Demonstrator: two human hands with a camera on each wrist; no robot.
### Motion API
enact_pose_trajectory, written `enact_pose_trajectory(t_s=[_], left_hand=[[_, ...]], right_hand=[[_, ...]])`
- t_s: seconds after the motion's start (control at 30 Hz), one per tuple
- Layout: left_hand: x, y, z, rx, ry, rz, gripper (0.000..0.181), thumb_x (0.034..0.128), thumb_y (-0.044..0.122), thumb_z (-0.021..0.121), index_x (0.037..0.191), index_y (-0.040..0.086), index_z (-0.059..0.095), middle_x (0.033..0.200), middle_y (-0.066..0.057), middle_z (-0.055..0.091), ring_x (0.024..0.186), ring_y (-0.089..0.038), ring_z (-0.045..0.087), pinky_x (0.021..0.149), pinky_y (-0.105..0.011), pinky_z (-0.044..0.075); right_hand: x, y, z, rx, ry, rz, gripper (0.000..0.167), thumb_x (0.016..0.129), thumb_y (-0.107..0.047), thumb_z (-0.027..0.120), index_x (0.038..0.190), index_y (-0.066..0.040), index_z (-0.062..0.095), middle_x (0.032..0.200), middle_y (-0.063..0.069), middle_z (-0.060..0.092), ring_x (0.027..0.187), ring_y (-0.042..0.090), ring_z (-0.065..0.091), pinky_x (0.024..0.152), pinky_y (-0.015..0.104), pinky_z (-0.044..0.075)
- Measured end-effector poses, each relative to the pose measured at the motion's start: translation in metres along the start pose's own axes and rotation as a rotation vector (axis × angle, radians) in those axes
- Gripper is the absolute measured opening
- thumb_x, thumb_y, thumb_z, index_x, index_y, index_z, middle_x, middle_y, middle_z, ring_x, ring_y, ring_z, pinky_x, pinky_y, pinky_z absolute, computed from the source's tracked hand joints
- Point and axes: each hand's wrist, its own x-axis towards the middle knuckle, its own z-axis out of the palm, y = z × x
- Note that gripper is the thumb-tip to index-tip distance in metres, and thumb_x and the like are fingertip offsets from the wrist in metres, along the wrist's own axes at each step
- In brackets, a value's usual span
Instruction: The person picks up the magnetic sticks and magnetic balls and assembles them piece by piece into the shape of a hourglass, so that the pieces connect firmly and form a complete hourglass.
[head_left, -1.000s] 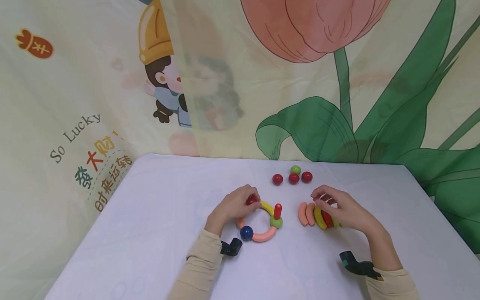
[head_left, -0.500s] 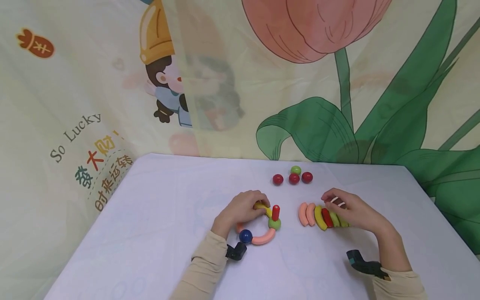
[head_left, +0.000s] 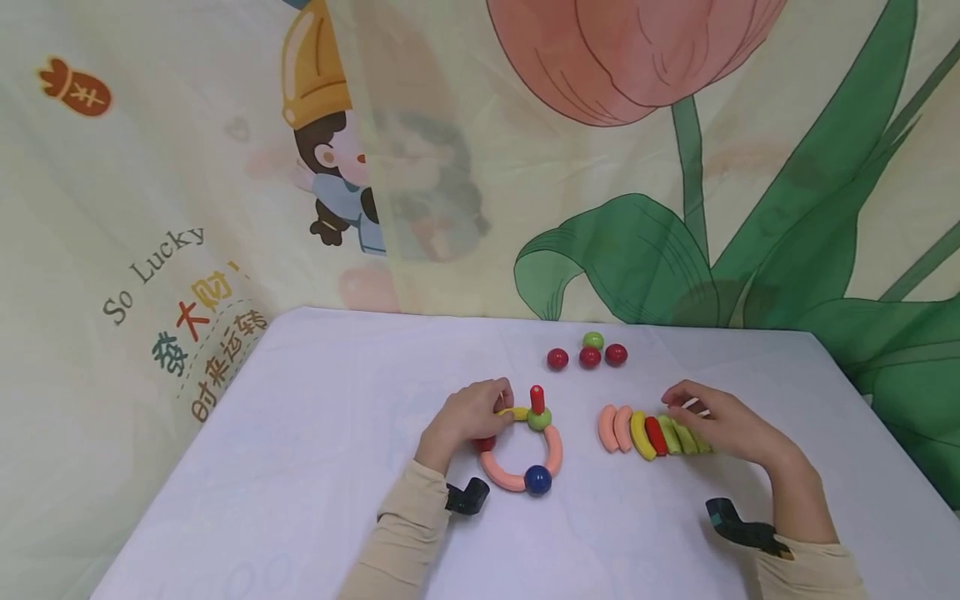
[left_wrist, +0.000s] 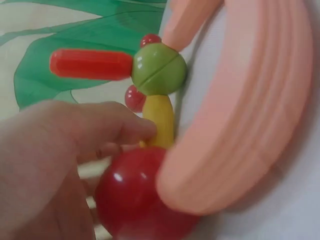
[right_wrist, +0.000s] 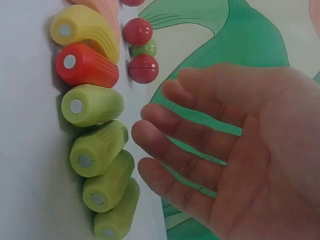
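Observation:
A ring of curved magnetic rods and balls lies on the white table. Its blue ball (head_left: pixel 537 480) is at the near side, its green ball (head_left: pixel 539 418) at the far side, with a straight red rod (left_wrist: pixel 92 65) standing up from it. My left hand (head_left: pixel 471 417) pinches the yellow curved rod (left_wrist: pixel 159 117) between the green ball and the red ball (left_wrist: pixel 140 192). My fingers hide part of that rod in the head view. Just over the right end of a row of curved rods (right_wrist: pixel 92 105), my right hand (head_left: pixel 723 423) hovers with relaxed fingers, holding nothing.
Behind the row, three red balls (head_left: pixel 557 359) and a loose green ball (head_left: pixel 593 340) sit near the back of the table (head_left: pixel 337 375). A printed cloth (head_left: pixel 450 167) hangs behind the table's back edge.
The ring has turned: the blue ball moved right, and the green ball with its red rod moved left and away. My right hand drifted right, uncovering more green rods.

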Motion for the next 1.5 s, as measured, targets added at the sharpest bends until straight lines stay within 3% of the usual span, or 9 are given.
enact_pose_trajectory(t_s=[0.2,0.33,0.53,0.8,0.97,1.1,1.27,1.5], left_hand=[[0.003,-0.001,0.004,-0.018,-0.010,0.175,0.025,0.0907,0.022,0.061,0.115,0.017,0.063,0.103,-0.001,0.060,0.095,-0.015,0.056,0.084,-0.031,0.048],[0.005,0.000,0.006,-0.015,0.008,0.229,0.020,0.0902,0.019,0.061,0.109,0.016,0.066,0.100,0.000,0.063,0.091,-0.014,0.058,0.083,-0.029,0.048],[0.004,0.002,0.007,-0.041,0.044,0.145,0.016,0.0882,0.018,0.064,0.103,0.016,0.067,0.091,0.001,0.064,0.083,-0.013,0.057,0.077,-0.028,0.047],[0.002,0.002,0.006,-0.074,0.022,0.019,0.031,0.0873,0.022,0.065,0.116,0.016,0.056,0.088,0.000,0.058,0.072,-0.014,0.052,0.061,-0.025,0.044],[0.003,0.002,0.007,-0.090,0.008,0.009,0.023,0.0872,0.020,0.064,0.109,0.014,0.057,0.086,-0.002,0.057,0.072,-0.015,0.052,0.061,-0.025,0.044],[0.003,0.002,0.006,-0.104,0.006,0.002,0.029,0.0867,0.019,0.064,0.113,0.012,0.055,0.086,-0.002,0.057,0.072,-0.015,0.053,0.062,-0.025,0.045],[0.004,0.001,0.007,-0.124,0.005,-0.004,0.036,0.0861,0.017,0.064,0.120,0.011,0.053,0.089,-0.005,0.058,0.073,-0.016,0.054,0.062,-0.025,0.046],[0.004,0.001,0.007,-0.143,-0.004,-0.001,0.032,0.0865,0.016,0.063,0.117,0.011,0.054,0.090,-0.005,0.058,0.072,-0.015,0.054,0.060,-0.025,0.047]], right_hand=[[-0.003,0.005,-0.002,-0.028,0.028,0.010,0.033,0.095,-0.027,0.055,0.118,-0.004,0.054,0.115,0.016,0.059,0.104,0.031,0.054,0.077,0.042,0.054],[-0.004,0.010,-0.003,-0.052,0.058,0.031,0.032,0.095,-0.024,0.055,0.118,-0.003,0.055,0.113,0.017,0.059,0.102,0.032,0.054,0.077,0.044,0.054],[-0.003,0.020,-0.007,-0.058,0.041,0.071,0.029,0.094,-0.020,0.054,0.115,0.000,0.055,0.108,0.018,0.057,0.097,0.031,0.052,0.074,0.039,0.052],[-0.004,0.031,-0.011,-0.063,0.006,0.094,0.028,0.091,-0.015,0.056,0.114,0.001,0.055,0.102,0.016,0.054,0.094,0.030,0.051,0.072,0.038,0.052],[-0.006,0.035,-0.012,-0.049,-0.062,0.144,0.031,0.092,-0.016,0.055,0.119,0.000,0.051,0.106,0.021,0.054,0.097,0.034,0.052,0.076,0.045,0.053],[-0.006,0.037,-0.012,-0.044,-0.086,0.169,0.033,0.092,-0.015,0.053,0.121,-0.001,0.049,0.110,0.027,0.052,0.098,0.037,0.051,0.078,0.048,0.052],[-0.006,0.038,-0.011,-0.061,-0.070,0.166,0.032,0.092,-0.015,0.054,0.120,-0.001,0.051,0.111,0.028,0.053,0.097,0.038,0.052,0.078,0.049,0.052],[-0.005,0.039,-0.009,-0.039,-0.013,0.167,0.032,0.091,-0.013,0.054,0.120,-0.002,0.048,0.115,0.030,0.051,0.101,0.042,0.053,0.078,0.049,0.053]])
